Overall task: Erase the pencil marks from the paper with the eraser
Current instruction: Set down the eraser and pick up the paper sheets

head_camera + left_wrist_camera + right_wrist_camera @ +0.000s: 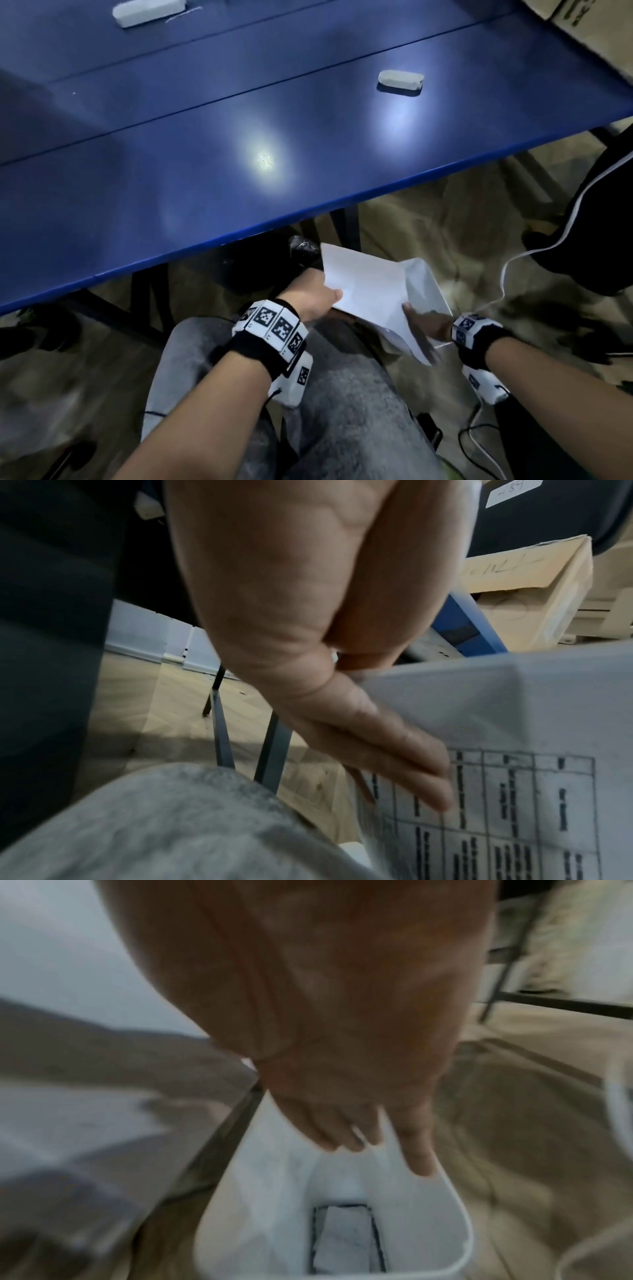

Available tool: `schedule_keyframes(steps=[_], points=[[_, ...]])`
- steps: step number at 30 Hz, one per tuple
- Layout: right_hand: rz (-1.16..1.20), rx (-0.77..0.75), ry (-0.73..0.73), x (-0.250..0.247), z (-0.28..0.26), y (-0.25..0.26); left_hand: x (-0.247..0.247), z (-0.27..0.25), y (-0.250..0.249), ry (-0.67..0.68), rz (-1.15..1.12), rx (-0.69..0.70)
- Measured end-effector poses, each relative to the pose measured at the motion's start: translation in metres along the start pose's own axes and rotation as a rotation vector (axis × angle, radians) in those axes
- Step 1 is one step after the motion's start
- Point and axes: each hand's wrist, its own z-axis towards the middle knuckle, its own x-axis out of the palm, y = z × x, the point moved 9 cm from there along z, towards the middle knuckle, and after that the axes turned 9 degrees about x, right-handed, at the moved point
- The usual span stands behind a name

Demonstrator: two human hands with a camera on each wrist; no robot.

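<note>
Down below the worktop's (205, 144) near edge, over the lap, the left hand (310, 294) pinches the paper's (370, 287) left side, thumb on top and fingers flat underneath against a printed grid. Right hand (426, 323) is on the sheet's right edge, but it's too blurry to tell whether it's gripping. Eraser (400, 81) sits untouched near the worktop's far right edge. So I'd say erasing hasn't started: paper still needs laying flat up there, then the rubbing.

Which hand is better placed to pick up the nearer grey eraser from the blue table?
Right, probably: the small grey block eraser lies on the right hand's side.
</note>
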Motion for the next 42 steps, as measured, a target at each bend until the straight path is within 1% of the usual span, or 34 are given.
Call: schedule_keyframes(steps=[1,2,3,4,5,6,7,9,11,13,15,17,19,20,22,24,25,26,28,30,31,33,37,40,42], points=[[0.119,0.015,-0.085,-0.023,0.0,0.003,-0.004,-0.001,0.001,-0.005,-0.006,0.009],[0.264,0.011,-0.136,-0.044,-0.001,0.006,-0.011,-0.004,0.001,-0.013,-0.007,0.009],[0.483,-0.007,-0.123,-0.056,-0.004,0.009,-0.016,-0.005,0.002,-0.024,-0.013,0.015],[0.656,-0.037,-0.056,-0.061,-0.008,0.013,-0.022,-0.007,0.006,-0.037,-0.024,0.006],[0.761,-0.085,-0.022,-0.063,-0.016,0.021,-0.029,-0.011,0.01,-0.054,-0.046,0.007],[0.782,-0.127,-0.018,-0.065,-0.021,0.028,-0.037,-0.019,0.012,-0.079,-0.075,0.001],[0.762,-0.171,-0.049,-0.068,-0.031,0.036,-0.046,-0.027,0.017,-0.108,-0.13,0.006],[0.82,-0.294,-0.111,-0.08,-0.049,0.048,-0.063,-0.041,0.022,-0.158,-0.278,0.038],[0.911,-0.386,-0.066,-0.083,-0.079,0.062,-0.086,-0.068,0.023,-0.201,-0.277,0.097],[0.894,-0.459,-0.049,-0.085,-0.117,0.074,-0.106,-0.1,0.02,-0.227,-0.234,0.177],[0.807,-0.537,-0.123,-0.09,-0.152,0.081,-0.12,-0.136,0.015,-0.221,-0.231,0.246],[0.7,-0.645,-0.144,-0.09,-0.201,0.095,-0.132,-0.173,0.007,-0.186,-0.243,0.326],[0.596,-0.707,-0.147,-0.094,-0.244,0.111,-0.148,-0.209,-0.009,-0.162,-0.264,0.388],[0.581,-0.751,-0.161,-0.102,-0.267,0.122,-0.16,-0.228,-0.02,-0.164,-0.287,0.422],[0.572,-0.845,-0.188,-0.123,-0.303,0.149,-0.194,-0.254,-0.039,-0.221,-0.354,0.461],[0.584,-0.901,-0.233,-0.151,-0.324,0.184,-0.235,-0.259,-0.053,-0.325,-0.396,0.447],[0.585,-0.906,-0.266,-0.167,-0.328,0.206,-0.259,-0.253,-0.061,-0.392,-0.386,0.428],[0.576,-0.886,-0.333,-0.183,-0.328,0.228,-0.282,-0.242,-0.065,-0.474,-0.341,0.386],[0.491,-0.863,-0.46,-0.21,-0.322,0.275,-0.331,-0.212,-0.069,-0.648,-0.149,0.253],[0.428,-0.824,-0.535,-0.23,-0.305,0.32,-0.367,-0.175,-0.071,-0.732,0.059,0.12],[0.381,-0.79,-0.559,-0.235,-0.294,0.337,-0.377,-0.156,-0.071,-0.754,0.109,0.088],[0.284,-0.692,-0.59,-0.244,-0.27,0.361,-0.392,-0.121,-0.073,-0.781,0.15,0.035],[0.184,-0.54,-0.626,-0.254,-0.236,0.38,-0.395,-0.068,-0.065,-0.754,0.245,-0.061],[0.026,-0.407,-0.702,-0.248,-0.228,0.381,-0.386,-0.045,-0.05,-0.713,0.288,-0.127],[0.014,-0.342,-0.694,-0.244,-0.226,0.38,-0.381,-0.039,-0.045,-0.695,0.318,-0.167]])
